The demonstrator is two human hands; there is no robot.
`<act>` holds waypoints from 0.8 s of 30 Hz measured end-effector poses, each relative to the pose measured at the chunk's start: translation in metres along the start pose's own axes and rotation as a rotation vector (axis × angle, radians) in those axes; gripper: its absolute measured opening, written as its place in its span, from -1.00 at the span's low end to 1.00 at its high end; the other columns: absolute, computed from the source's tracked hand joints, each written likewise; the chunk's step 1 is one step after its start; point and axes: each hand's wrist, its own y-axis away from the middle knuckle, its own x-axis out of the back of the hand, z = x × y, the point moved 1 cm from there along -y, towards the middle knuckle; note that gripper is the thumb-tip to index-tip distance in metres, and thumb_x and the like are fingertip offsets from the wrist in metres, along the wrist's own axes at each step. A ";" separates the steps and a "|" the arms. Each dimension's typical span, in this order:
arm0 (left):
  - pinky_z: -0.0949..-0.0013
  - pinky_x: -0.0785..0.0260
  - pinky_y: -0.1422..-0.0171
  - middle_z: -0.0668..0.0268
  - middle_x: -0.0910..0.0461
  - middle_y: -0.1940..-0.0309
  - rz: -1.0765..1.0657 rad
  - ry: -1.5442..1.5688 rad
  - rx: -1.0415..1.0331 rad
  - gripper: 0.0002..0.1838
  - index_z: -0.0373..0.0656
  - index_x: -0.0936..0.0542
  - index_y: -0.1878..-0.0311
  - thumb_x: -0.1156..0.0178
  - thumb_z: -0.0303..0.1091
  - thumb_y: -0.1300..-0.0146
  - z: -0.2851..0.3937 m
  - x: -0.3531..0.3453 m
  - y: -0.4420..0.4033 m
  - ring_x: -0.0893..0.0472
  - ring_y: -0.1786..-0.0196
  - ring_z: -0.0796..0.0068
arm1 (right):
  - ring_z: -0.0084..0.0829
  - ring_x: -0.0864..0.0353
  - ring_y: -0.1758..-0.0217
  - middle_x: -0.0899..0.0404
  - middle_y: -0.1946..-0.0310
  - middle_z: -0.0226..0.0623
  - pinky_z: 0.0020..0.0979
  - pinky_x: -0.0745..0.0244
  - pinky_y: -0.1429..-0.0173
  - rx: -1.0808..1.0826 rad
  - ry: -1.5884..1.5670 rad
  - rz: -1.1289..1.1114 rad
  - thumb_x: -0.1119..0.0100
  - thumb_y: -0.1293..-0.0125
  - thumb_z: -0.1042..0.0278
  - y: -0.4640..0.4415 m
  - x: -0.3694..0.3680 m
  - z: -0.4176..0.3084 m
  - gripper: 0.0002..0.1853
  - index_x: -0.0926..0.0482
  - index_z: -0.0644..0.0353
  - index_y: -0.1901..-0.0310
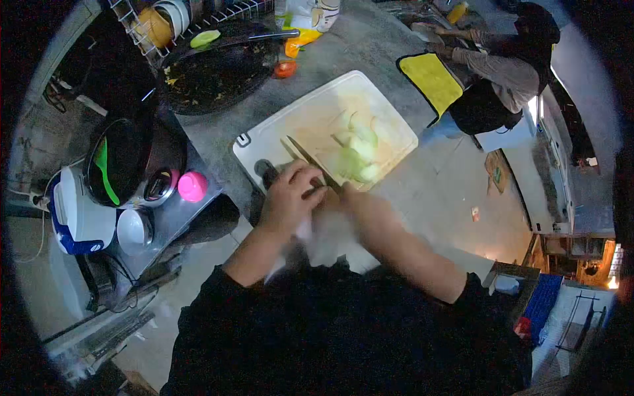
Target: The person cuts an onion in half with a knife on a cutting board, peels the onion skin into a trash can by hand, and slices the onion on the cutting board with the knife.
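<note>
A white cutting board [271,129] lies on the grey counter in front of me. Pale green cut vegetable pieces [360,145] are heaped on its right half. A knife [305,153] slants across the board's near part, its tip pointing away to the left. My right hand [356,208], smeared by motion, is closed at the knife's near end, where the handle is hidden. Beside it, my left hand [294,195] is closed with fingers curled at the board's near edge. A dark rounded shape [267,170] shows by its fingers; what it holds is unclear.
Behind the board sit a dark pan [221,76], a tomato piece [285,69] and a plastic bag [317,16]. A pot [119,162] with a green spatula [104,171], a pink cup [192,186] and a white bowl [134,231] stand left. Another person [508,72] works beyond a yellow cloth [432,82].
</note>
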 end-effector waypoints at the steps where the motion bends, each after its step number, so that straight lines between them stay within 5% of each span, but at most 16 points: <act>1: 0.22 -0.48 -0.11 0.14 -0.56 0.04 -0.005 0.022 0.000 -0.65 -0.18 -0.63 0.09 -0.44 -0.43 -0.01 0.003 0.002 0.000 -0.58 -0.04 0.08 | 0.02 -0.71 0.33 -0.67 0.40 0.06 -0.07 -0.59 0.33 0.019 0.025 0.008 0.09 -0.36 0.31 -0.002 -0.007 0.002 -0.78 -0.40 0.31 0.16; 7: 0.25 -0.50 0.03 0.18 -0.56 0.10 0.037 0.100 -0.138 -0.79 -0.14 -0.62 0.09 -0.26 -0.49 -0.19 -0.011 0.003 -0.001 -0.61 0.09 0.14 | 0.01 -0.72 0.33 -0.67 0.40 0.03 -0.06 -0.59 0.30 0.051 -0.089 0.076 0.07 -0.35 0.29 -0.027 -0.022 0.011 -0.79 -0.43 0.28 0.18; 24: 0.29 -0.50 0.07 0.15 -0.59 0.20 0.011 0.088 -0.150 -0.86 -0.26 -0.61 0.17 -0.17 -0.57 -0.20 -0.012 0.009 -0.007 -0.62 0.16 0.17 | 0.12 -0.67 0.34 -0.65 0.43 0.07 0.05 -0.55 0.26 -0.045 -0.009 -0.030 0.13 -0.35 0.35 0.015 0.020 -0.004 -0.81 -0.39 0.27 0.12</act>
